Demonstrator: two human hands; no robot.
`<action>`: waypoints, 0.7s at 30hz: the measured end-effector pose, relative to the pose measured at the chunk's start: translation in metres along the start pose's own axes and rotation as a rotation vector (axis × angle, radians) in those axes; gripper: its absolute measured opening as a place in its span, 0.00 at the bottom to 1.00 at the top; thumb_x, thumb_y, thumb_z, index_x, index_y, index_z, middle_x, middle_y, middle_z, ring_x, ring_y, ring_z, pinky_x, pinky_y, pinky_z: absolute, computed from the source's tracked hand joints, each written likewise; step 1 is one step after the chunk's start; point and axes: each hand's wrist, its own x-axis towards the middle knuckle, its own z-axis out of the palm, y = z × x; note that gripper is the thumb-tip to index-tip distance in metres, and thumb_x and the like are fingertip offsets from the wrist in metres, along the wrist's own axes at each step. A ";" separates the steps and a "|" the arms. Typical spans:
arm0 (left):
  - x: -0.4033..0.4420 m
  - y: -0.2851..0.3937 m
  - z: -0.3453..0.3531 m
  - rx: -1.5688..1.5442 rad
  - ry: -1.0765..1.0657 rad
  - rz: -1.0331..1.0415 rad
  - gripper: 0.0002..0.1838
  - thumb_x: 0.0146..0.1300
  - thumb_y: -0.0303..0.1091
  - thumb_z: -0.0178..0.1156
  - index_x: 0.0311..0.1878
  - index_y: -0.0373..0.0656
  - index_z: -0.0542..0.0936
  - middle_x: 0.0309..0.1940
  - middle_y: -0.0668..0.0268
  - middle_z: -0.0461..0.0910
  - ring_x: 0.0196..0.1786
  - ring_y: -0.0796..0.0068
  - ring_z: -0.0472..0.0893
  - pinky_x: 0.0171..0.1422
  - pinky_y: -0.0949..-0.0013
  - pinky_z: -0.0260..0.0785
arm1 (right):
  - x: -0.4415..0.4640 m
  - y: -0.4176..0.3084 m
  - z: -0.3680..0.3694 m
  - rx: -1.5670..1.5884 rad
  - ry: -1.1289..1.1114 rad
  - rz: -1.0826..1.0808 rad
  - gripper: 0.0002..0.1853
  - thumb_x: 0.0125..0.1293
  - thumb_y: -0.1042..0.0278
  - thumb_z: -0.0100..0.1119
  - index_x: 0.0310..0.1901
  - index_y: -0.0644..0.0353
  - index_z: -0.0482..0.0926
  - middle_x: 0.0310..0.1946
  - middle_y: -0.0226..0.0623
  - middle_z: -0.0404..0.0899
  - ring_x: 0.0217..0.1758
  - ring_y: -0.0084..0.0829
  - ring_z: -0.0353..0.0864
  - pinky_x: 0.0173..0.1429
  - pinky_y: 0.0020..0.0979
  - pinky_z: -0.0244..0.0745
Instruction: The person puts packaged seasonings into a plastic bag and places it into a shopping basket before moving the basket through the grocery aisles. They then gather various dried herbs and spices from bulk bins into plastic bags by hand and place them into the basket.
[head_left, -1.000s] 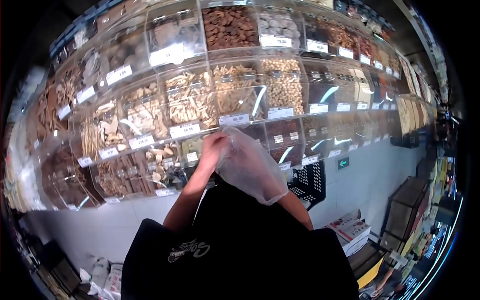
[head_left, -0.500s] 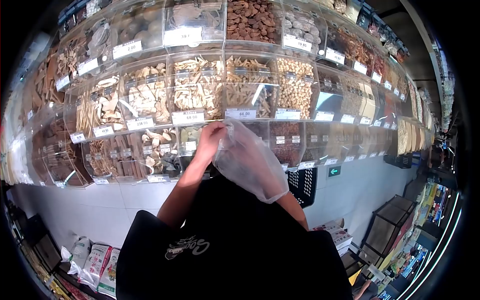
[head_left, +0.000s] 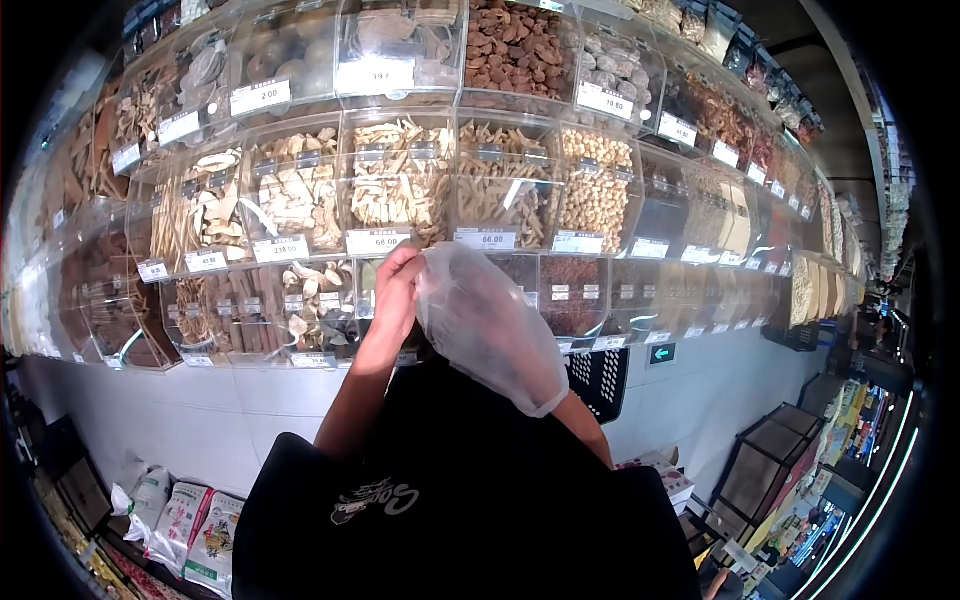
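A thin translucent plastic bag [head_left: 490, 335] hangs in front of the lower bins. My left hand [head_left: 400, 280] has its fingers pinched on the bag's upper left edge. My right hand [head_left: 500, 315] is inside the bag, blurred by the plastic, with the forearm coming out at the bag's lower right end; its fingers cannot be made out. Just beyond the bag are clear bins of pale dried slices [head_left: 400, 185], brownish dried strips [head_left: 505, 190] and round cream-coloured pieces [head_left: 594, 190].
Tiers of clear bins with price labels [head_left: 378, 241] curve across the view. A black perforated basket [head_left: 598, 385] stands on the floor beyond my right forearm. Printed sacks [head_left: 212, 540] lie at lower left, a box [head_left: 670, 480] and dark rack [head_left: 765, 465] at right.
My left hand and the bag have shifted slightly left. The bins came nearer and moved right in view during the first half second. The right hand stays inside the bag.
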 end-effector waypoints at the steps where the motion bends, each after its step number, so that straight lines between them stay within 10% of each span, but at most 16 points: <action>1: -0.001 0.001 -0.003 -0.024 0.016 0.004 0.05 0.66 0.23 0.51 0.35 0.39 0.77 0.26 0.70 0.76 0.26 0.84 0.74 0.30 0.78 0.66 | 0.000 -0.002 -0.005 -0.037 0.000 -0.023 0.15 0.58 0.71 0.61 0.48 0.63 0.80 0.50 0.43 0.76 0.52 0.45 0.76 0.55 0.37 0.74; 5: 0.000 0.006 -0.023 -0.217 0.155 0.018 0.05 0.68 0.24 0.50 0.39 0.38 0.76 0.30 0.67 0.79 0.29 0.79 0.78 0.35 0.76 0.72 | -0.019 0.022 -0.002 0.555 -0.130 0.263 0.17 0.61 0.72 0.59 0.52 0.64 0.77 0.48 0.37 0.77 0.53 0.38 0.76 0.55 0.35 0.72; 9: 0.009 -0.003 -0.057 -0.361 0.230 0.045 0.06 0.68 0.27 0.50 0.44 0.37 0.74 0.39 0.60 0.81 0.41 0.71 0.82 0.49 0.68 0.75 | -0.046 0.034 -0.021 2.110 -0.127 1.254 0.13 0.63 0.73 0.56 0.49 0.60 0.72 0.31 0.34 0.73 0.24 0.23 0.69 0.20 0.18 0.62; 10: 0.009 -0.004 -0.060 -0.374 0.233 0.039 0.07 0.68 0.27 0.50 0.45 0.37 0.74 0.40 0.60 0.81 0.42 0.70 0.82 0.49 0.68 0.75 | -0.029 0.015 -0.041 1.880 -0.086 1.322 0.08 0.60 0.76 0.57 0.42 0.59 0.71 0.25 0.33 0.68 0.18 0.18 0.57 0.14 0.15 0.45; 13: 0.011 -0.009 -0.070 -0.397 0.222 0.015 0.08 0.68 0.29 0.49 0.46 0.38 0.74 0.42 0.60 0.81 0.45 0.68 0.81 0.52 0.66 0.74 | -0.004 0.032 -0.085 1.921 -0.264 1.156 0.09 0.61 0.77 0.55 0.43 0.58 0.71 0.28 0.37 0.69 0.20 0.18 0.59 0.13 0.13 0.48; 17: 0.013 -0.013 -0.070 -0.434 0.263 0.017 0.08 0.67 0.28 0.49 0.45 0.36 0.74 0.41 0.60 0.81 0.43 0.68 0.82 0.50 0.66 0.75 | 0.087 0.069 -0.130 1.740 0.104 0.969 0.08 0.64 0.75 0.54 0.44 0.64 0.73 0.38 0.45 0.74 0.22 0.22 0.69 0.14 0.16 0.64; 21: 0.023 -0.025 -0.082 -0.445 0.243 0.005 0.09 0.67 0.28 0.49 0.45 0.35 0.75 0.42 0.59 0.81 0.44 0.67 0.82 0.51 0.67 0.74 | 0.209 0.111 -0.145 1.610 0.434 0.802 0.35 0.69 0.58 0.55 0.69 0.66 0.51 0.65 0.56 0.57 0.64 0.44 0.68 0.57 0.39 0.80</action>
